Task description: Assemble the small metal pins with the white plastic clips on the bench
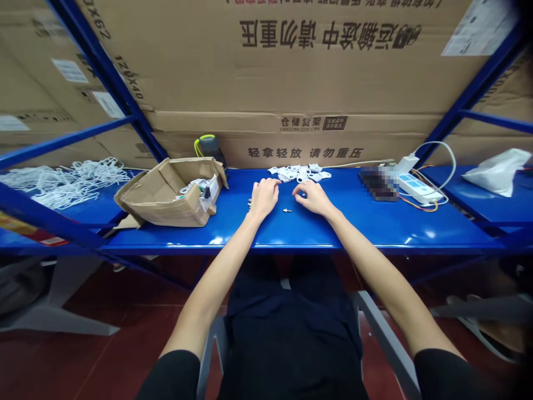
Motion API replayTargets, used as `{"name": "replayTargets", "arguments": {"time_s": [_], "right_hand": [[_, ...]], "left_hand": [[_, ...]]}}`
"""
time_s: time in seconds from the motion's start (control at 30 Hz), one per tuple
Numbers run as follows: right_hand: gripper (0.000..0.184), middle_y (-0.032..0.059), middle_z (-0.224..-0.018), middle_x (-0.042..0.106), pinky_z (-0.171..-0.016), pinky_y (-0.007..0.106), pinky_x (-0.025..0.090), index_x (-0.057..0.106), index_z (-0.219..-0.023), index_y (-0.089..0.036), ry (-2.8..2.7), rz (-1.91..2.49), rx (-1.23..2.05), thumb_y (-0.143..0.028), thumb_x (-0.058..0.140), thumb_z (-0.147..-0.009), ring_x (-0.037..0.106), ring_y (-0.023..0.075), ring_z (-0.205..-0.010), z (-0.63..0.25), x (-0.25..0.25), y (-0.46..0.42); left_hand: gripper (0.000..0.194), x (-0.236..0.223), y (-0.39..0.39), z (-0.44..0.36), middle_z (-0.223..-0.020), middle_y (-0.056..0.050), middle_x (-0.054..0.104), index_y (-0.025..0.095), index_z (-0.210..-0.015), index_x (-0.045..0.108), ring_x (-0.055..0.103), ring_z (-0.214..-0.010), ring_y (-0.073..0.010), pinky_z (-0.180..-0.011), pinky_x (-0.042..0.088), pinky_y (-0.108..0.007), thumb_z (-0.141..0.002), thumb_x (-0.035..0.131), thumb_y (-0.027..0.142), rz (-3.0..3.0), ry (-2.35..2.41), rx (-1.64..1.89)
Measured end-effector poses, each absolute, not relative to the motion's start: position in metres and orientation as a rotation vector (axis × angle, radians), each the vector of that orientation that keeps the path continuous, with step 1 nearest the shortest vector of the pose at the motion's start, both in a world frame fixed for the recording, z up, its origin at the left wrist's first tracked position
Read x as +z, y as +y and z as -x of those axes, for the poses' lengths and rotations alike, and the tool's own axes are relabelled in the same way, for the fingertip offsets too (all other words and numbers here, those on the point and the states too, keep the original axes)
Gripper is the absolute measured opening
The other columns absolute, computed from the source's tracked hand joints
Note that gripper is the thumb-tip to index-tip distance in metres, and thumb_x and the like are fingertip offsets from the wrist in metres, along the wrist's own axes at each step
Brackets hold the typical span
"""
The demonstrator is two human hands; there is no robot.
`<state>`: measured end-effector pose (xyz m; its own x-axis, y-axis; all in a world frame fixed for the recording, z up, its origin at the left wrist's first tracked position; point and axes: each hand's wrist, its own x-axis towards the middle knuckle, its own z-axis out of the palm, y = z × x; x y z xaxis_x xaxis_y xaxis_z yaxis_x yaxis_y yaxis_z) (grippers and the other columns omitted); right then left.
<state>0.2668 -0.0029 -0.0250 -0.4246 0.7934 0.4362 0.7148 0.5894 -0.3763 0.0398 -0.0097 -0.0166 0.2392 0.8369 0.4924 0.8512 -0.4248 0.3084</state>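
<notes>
Blue, glossy and hard, the surface (233,236) throws back highlights along its near edge; I judge that small things could skid on it. Closest to me there, a small metal piece (287,210), slim and shiny, lies on its side; a brush from either wrist might roll it off the near edge. Just beyond, the left hand (265,195) is palm down with bent fingers; I cannot tell whether it grips anything. More small pieces (250,204) sit just beside it, partly hidden, so a leftward shift could scatter them. On the right hand (313,197), thumb and forefinger curl toward each other; whether something is pinched there I can't make out. Well to the left, an open cardboard box (166,205) has creased, buckled walls. Farther, white parts (300,173), smooth and plastic-looking, some ringed with holes, overlap; one pulled carelessly might drag its neighbours. Behind everything stands a flat, printed cardboard panel (291,78).
</notes>
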Motion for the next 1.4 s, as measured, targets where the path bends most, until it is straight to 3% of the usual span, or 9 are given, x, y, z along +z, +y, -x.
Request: {"name": "replayTargets", "arguments": {"time_s": [0.2,0.47,1.2,1.4], "right_hand": [[0.016,0.0158,-0.113,0.076,-0.096,0.051,0.048,0.079,-0.094,-0.022,-2.077,1.425,-0.034,-0.021,0.064,-0.093,0.062,0.0386,-0.116,-0.291,-0.029,0.008],[0.025,0.0152,-0.124,0.071,-0.099,0.048,0.044,0.084,-0.114,-0.025,-2.229,1.564,-0.071,-0.031,0.065,-0.100,0.058,0.0374,-0.126,-0.288,-0.023,0.000],[0.026,0.0163,-0.120,0.074,-0.095,0.047,0.045,0.084,-0.110,-0.022,-2.208,1.568,-0.088,-0.026,0.061,-0.101,0.059,0.0379,-0.125,-0.283,-0.027,0.002],[0.024,0.0150,-0.120,0.076,-0.097,0.047,0.046,0.084,-0.111,-0.022,-2.220,1.472,-0.040,-0.027,0.061,-0.102,0.062,0.0364,-0.122,-0.277,-0.026,0.001]], "left_hand": [[0.021,-0.020,-0.004,-0.022,-0.114,-0.015,0.074,0.023,-0.104,0.078,0.063,-0.119,-0.0362,-0.106,0.048,-0.052,-0.106,0.058,0.029,2.354,-1.737,-0.864],[0.028,-0.012,-0.012,0.003,-0.125,-0.013,0.073,0.023,-0.114,0.081,0.063,-0.125,-0.0354,-0.108,0.047,-0.050,-0.104,0.055,0.023,2.352,-1.807,-0.658],[0.035,-0.011,-0.014,-0.007,-0.125,-0.014,0.076,0.022,-0.116,0.086,0.063,-0.121,-0.0376,-0.104,0.047,-0.054,-0.103,0.053,0.018,2.405,-1.790,-0.645],[0.035,-0.007,-0.019,-0.013,-0.131,-0.010,0.076,0.026,-0.117,0.087,0.062,-0.124,-0.0339,-0.107,0.046,-0.052,-0.102,0.056,0.017,2.583,-1.683,-0.617]]}}
